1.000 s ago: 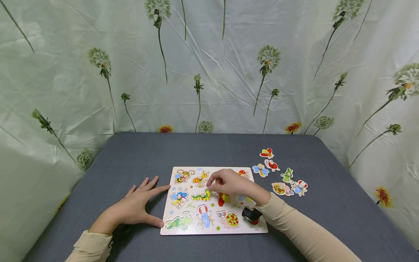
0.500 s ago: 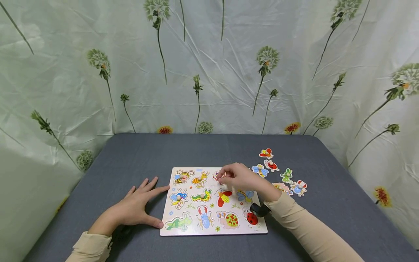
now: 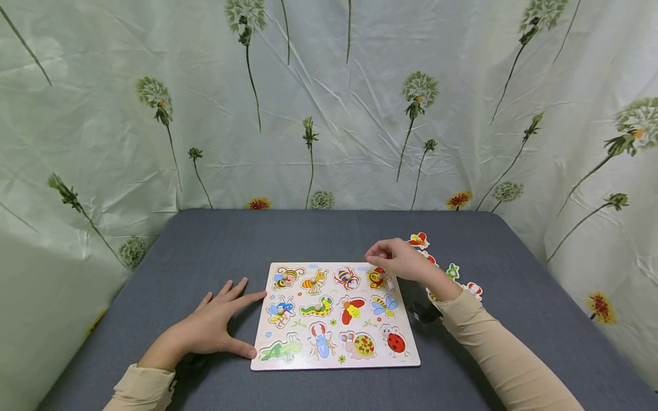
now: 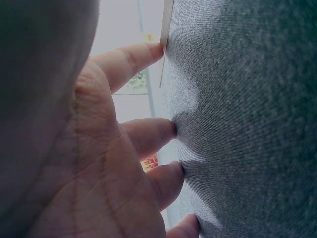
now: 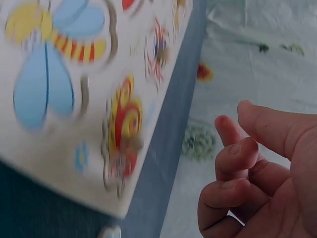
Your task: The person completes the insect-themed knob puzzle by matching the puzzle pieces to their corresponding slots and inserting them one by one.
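the sleeves [image 3: 501,354] are beige, the right wrist camera [image 3: 425,312] black.

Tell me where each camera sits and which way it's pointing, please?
Head: worn on the head, facing forward and down at the puzzle board, the table and the flowered curtain; the left hand, right hand and both sleeves show.
Left wrist: worn on that wrist, facing along the palm to the spread left fingers, the board's edge and the table.
Right wrist: worn on that wrist, facing the board and curtain, with the bent right fingers showing.
Shared: head and right wrist views both show the spider piece and butterfly piece.
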### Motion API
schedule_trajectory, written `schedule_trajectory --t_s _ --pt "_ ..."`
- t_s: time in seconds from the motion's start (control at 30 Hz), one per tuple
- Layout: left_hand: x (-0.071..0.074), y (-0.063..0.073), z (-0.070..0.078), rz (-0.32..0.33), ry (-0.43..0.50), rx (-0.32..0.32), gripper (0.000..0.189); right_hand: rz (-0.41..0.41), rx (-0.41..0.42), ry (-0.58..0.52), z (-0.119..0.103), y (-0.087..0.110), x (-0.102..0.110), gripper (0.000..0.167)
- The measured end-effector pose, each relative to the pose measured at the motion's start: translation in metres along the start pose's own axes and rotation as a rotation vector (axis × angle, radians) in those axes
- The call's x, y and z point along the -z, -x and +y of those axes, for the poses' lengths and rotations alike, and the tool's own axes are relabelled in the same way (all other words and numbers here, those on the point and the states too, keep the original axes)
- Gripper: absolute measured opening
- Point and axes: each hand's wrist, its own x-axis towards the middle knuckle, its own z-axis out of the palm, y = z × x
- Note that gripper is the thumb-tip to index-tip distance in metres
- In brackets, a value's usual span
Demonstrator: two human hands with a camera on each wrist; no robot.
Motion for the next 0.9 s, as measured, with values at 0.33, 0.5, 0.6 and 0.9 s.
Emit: schedule_trajectory --t_s 0.33,0.5,0.6,0.9 --pt "0.000 0.000 -0.001 0.000 0.005 0.003 0.117 0.106 -0.087 0.007 0.029 -0.005 0.035 0.035" --pt "0.000 0.000 -0.001 -0.005 0.015 0.005 0.117 0.136 -0.160 0.016 0.045 -0.007 0.051 0.042" --pt "0.000 0.000 -0.001 -0.007 0.018 0.002 0.117 0.139 -0.186 0.029 0.053 -0.007 0.059 0.044" --pt "0.000 0.001 -0.001 -0.007 0.025 -0.003 0.116 0.160 -0.276 0.053 0.077 -0.010 0.076 0.045"
